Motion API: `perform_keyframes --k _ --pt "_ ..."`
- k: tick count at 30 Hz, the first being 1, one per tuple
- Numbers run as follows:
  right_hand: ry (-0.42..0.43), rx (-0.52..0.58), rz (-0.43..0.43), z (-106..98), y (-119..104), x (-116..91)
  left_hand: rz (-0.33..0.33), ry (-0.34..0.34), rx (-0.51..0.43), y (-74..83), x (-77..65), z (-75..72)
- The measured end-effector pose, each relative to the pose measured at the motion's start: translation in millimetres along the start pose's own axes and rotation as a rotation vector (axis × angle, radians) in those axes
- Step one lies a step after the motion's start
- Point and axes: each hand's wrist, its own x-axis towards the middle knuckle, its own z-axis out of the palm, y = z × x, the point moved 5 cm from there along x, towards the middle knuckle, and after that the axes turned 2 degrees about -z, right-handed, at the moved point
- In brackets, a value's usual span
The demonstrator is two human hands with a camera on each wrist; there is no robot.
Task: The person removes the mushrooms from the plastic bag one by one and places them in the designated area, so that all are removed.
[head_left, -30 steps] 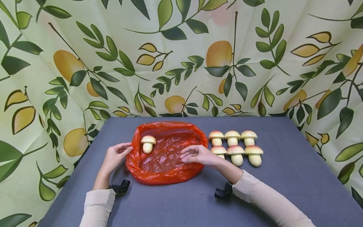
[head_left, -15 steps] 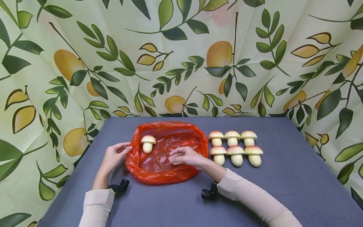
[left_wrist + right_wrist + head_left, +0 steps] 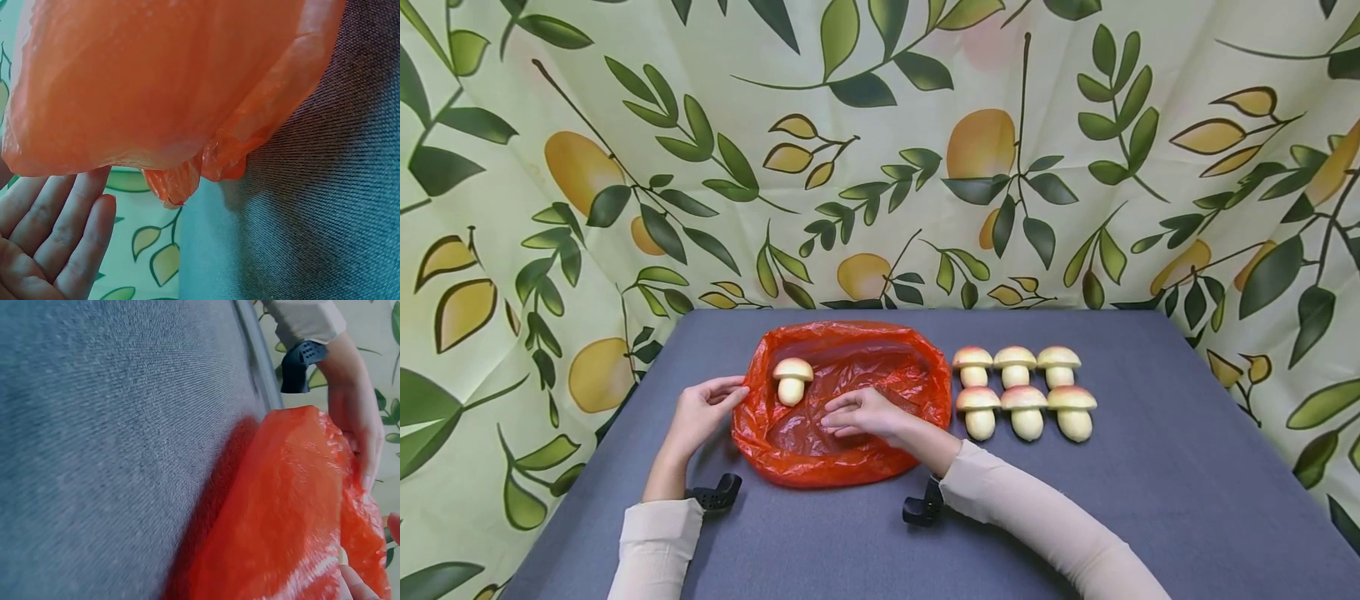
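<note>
A red plastic bag (image 3: 838,471) lies on the table with its mouth spread wide and its rim rolled. Inside, near the left wall, is one toy mushroom (image 3: 792,380) with a pale stem and yellowish cap. My left hand (image 3: 698,418) pinches the bag's left rim by the fingertips; in the left wrist view its fingers (image 3: 62,228) lie partly behind the red plastic. Over the bag's opening, right of the mushroom, hovers my right hand (image 3: 868,414), fingers loosely bent and no object visible in them. The right wrist view shows mainly the bag's outer wall (image 3: 275,512).
Right of the bag, several toy mushrooms (image 3: 1026,408) lie in two rows on the grey tabletop (image 3: 1180,467). A leaf-and-fruit patterned cloth (image 3: 880,192) hangs behind and at both sides. Black wrist mounts (image 3: 718,493) sit beneath the forearms.
My right hand has moved left across the bag's opening, towards the mushroom inside, uncovering the near row of mushrooms. The left hand stays at the rim.
</note>
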Motion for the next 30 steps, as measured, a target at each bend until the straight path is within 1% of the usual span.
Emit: perform_keyframes --k 5,11,18,25,30 --pt "0.037 0.031 0.048 6 0 9 -0.006 -0.008 0.000 1.0 -0.8 0.9" --pt "0.070 0.055 0.097 8 -7 19 -0.012 -0.012 0.011 3.0 -0.2 1.3" --pt "0.133 0.128 0.145 10 -7 35 -0.010 -0.017 0.008 3.2 -1.0 0.4" --pt "0.200 0.182 0.149 15 -8 46 -0.010 -0.018 0.007 1.1 -0.5 1.0" --pt "0.289 0.207 0.162 17 -7 52 -0.008 -0.022 -0.004 -0.1 0.2 2.1"
